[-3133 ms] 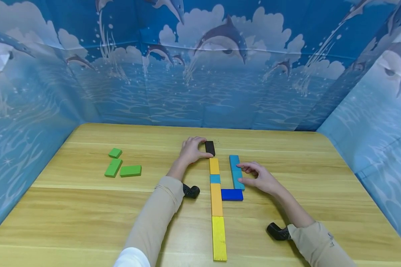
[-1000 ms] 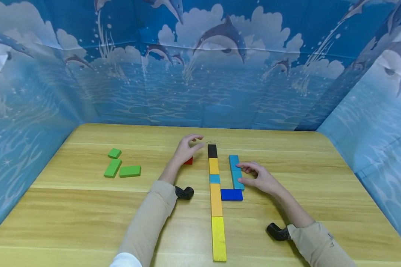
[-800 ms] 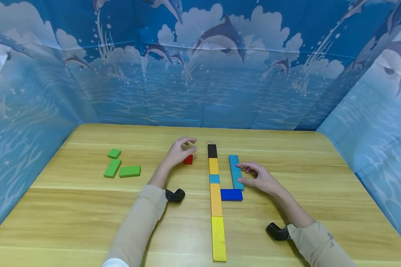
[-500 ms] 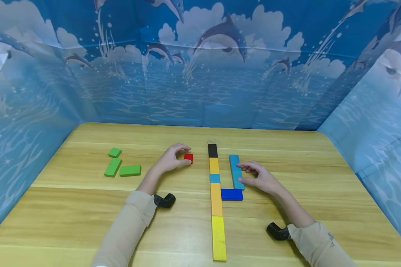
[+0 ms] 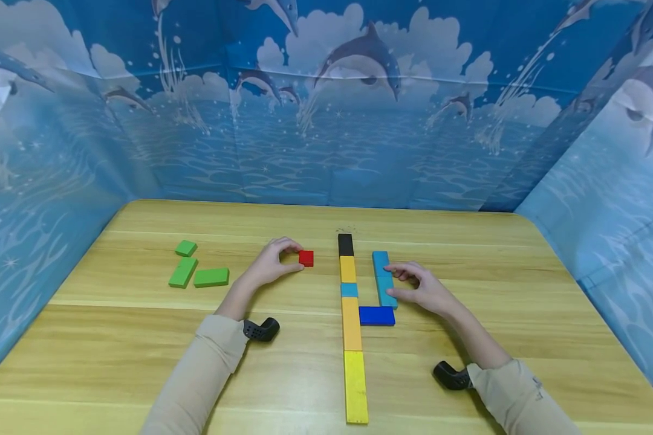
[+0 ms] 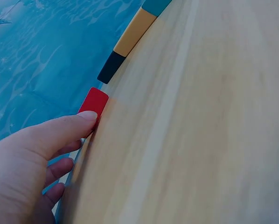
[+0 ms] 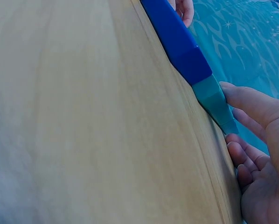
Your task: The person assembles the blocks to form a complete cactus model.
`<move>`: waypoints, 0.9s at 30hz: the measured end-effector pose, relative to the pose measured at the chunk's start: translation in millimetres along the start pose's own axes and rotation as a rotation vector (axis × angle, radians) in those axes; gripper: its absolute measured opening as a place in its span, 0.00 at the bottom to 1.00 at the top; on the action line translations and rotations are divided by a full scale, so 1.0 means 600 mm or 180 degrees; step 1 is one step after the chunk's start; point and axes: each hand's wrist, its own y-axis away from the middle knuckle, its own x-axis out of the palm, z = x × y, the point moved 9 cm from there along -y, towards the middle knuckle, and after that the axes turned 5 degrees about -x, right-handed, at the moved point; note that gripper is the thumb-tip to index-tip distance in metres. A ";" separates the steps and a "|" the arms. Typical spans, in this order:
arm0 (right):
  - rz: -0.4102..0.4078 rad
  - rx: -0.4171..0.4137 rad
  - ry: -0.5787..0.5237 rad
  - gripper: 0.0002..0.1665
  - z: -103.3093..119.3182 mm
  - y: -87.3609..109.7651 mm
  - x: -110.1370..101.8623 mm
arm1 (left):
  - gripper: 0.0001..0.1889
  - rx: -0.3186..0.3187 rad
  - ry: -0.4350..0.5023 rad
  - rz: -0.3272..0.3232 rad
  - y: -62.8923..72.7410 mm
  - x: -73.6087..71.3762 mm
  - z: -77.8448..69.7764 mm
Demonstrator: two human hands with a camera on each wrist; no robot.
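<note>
L hand (image 5: 268, 266) pinches red block (image 5: 306, 259) left of blk block (image 5: 345, 244); R hand (image 5: 427, 290) loosely touches lt-blue pair (image 5: 383, 285), long axis fore-aft.

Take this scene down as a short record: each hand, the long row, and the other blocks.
Left hand: pinches the red block
Right hand: touches the light blue blocks
Row, far to near: black block, amber block, small blue block, orange block, yellow block
Dark blue block: crosswise, right of the orange block
Green blocks: three, left side of the table
</note>
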 end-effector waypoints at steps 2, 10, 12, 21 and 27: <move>-0.0001 0.0005 -0.0005 0.27 -0.001 -0.001 0.000 | 0.17 -0.0031 0.0038 -0.0008 -0.002 -0.001 0.001; 0.0014 -0.0011 -0.0008 0.27 -0.001 -0.001 0.001 | 0.17 -0.0253 0.0288 -0.0256 -0.039 0.005 0.004; 0.0017 -0.0013 -0.0030 0.27 -0.002 -0.001 0.001 | 0.18 -0.0321 0.0319 -0.0353 -0.053 0.009 0.006; 0.0022 -0.0001 -0.0075 0.27 0.001 -0.001 0.004 | 0.20 -0.0573 0.0121 -0.0692 -0.099 0.019 0.005; 0.0022 0.0017 -0.0043 0.27 0.000 -0.002 0.003 | 0.21 -0.0694 -0.0210 -0.0807 -0.115 0.029 0.000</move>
